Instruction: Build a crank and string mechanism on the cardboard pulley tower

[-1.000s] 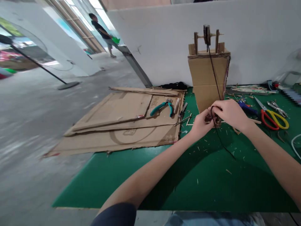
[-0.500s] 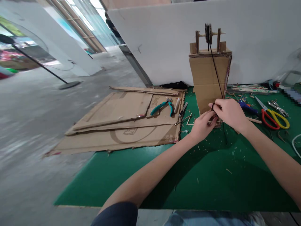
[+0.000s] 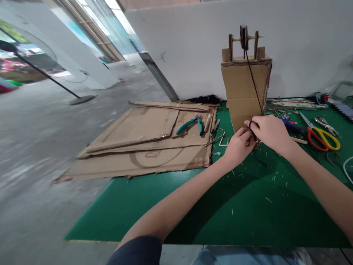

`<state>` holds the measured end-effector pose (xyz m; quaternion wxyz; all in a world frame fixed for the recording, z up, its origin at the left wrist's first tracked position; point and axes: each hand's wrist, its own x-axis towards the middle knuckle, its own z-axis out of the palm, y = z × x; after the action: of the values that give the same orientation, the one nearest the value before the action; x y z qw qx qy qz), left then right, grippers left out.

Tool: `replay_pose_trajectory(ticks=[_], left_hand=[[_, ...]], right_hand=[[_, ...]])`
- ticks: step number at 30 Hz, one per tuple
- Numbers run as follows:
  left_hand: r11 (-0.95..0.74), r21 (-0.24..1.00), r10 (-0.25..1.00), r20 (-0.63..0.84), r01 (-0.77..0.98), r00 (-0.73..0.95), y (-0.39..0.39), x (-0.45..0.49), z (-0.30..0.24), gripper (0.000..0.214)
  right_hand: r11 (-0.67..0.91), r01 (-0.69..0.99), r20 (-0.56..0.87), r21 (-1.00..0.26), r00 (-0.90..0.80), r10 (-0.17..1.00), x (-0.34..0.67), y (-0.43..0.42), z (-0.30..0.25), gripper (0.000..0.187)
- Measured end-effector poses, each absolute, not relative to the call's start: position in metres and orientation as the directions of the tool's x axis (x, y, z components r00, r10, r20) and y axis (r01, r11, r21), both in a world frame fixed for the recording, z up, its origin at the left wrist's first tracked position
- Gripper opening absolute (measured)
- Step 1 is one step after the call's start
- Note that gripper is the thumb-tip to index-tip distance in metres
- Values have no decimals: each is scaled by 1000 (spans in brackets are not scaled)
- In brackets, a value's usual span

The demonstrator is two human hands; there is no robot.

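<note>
A tall cardboard tower (image 3: 242, 92) stands on the green mat (image 3: 193, 206), with a wooden axle and a dark spool (image 3: 243, 37) on top. A black cord (image 3: 253, 82) runs from the spool down the tower's front to my hands. My right hand (image 3: 268, 132) is closed, pinching the cord at the tower's foot. My left hand (image 3: 239, 146) is closed beside it, fingertips against a small piece at the tower's base that I cannot make out.
Flat cardboard sheets (image 3: 143, 143) lie to the left, with teal-handled pliers (image 3: 190, 125) and small tools on them. Red and yellow scissors (image 3: 320, 138), blue-handled tools and wooden sticks lie at the right. A white wall stands behind. Wood scraps litter the mat.
The loose tail of the cord on the mat has been drawn in towards my hands. Both hands have shifted slightly up against the tower's base. A person in the far doorway has gone from view.
</note>
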<state>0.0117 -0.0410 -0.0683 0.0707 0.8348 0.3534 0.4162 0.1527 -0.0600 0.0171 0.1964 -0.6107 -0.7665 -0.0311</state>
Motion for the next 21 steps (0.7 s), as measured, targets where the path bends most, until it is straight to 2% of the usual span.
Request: replay_pose_trajectory(ticks=[2, 7, 9, 11, 16, 21], left_hand=[[-752, 369, 627, 656, 547, 419, -41, 11, -68, 12], [-800, 154, 525, 646, 579, 554, -38, 6, -66, 14], [-810, 138, 514, 634, 569, 578, -37, 5, -66, 15], [-795, 201, 553, 629, 573, 547, -37, 7, -65, 13], [-685, 503, 724, 546, 527, 421, -38, 14, -64, 7], [-676, 557, 736, 538, 482, 411, -37, 12, -63, 9]], right_hand=[[259, 949, 344, -178, -187, 920, 153, -60, 17, 41], [264, 946, 353, -190, -185, 917, 155, -58, 16, 40], [268, 942, 361, -203, -183, 915, 156, -57, 17, 41], [272, 939, 370, -208, -182, 911, 157, -56, 17, 42], [295, 925, 380, -239, -190, 905, 155, -58, 20, 41], [307, 916, 391, -259, -191, 900, 155, -60, 21, 42]])
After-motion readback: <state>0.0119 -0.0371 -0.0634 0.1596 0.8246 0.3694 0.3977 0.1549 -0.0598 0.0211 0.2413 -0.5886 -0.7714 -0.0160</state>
